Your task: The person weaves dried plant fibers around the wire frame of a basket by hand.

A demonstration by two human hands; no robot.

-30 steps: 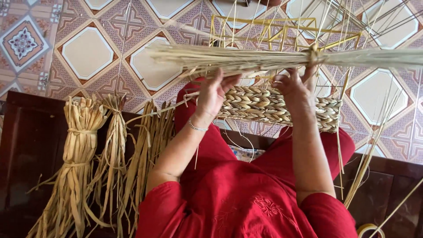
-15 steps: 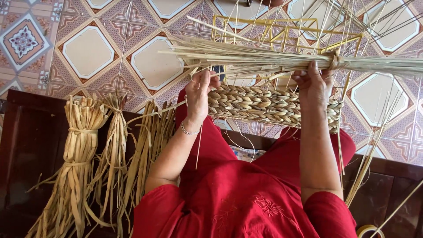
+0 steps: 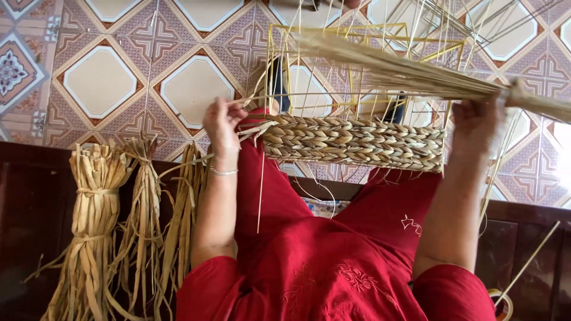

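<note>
- We see our left hand (image 3: 223, 128) at the left end of the half-woven basket (image 3: 354, 142), fingers pressed together and pinching a thin straw strand (image 3: 260, 178) where the plaited band begins.
- Our right hand (image 3: 476, 122) is raised at the basket's right end, fingers closed around a thick bundle of loose straw (image 3: 392, 68); motion blur hides the fingertips themselves.
- The basket rests across our lap on the red garment (image 3: 333, 261), above the tiled floor (image 3: 101, 77). Its yellow wire frame (image 3: 363, 35) stands up beyond the woven band.
- We judge the basket light, the wire frame stiff, and the plaited band firm but a little springy, best taken by both ends of the band or by the frame's corner posts.
- The loose straw looks dry, light and brittle, likely to kink if bent sharply, so a grip near its gathered end suits it.
- The basket's long axis runs left to right across our knees; the bundle lies nearly along it, slanting from upper left down to our right hand.
- Tied straw sheaves (image 3: 95, 226) lie on the dark wooden bench (image 3: 24, 208) by its left edge.
</note>
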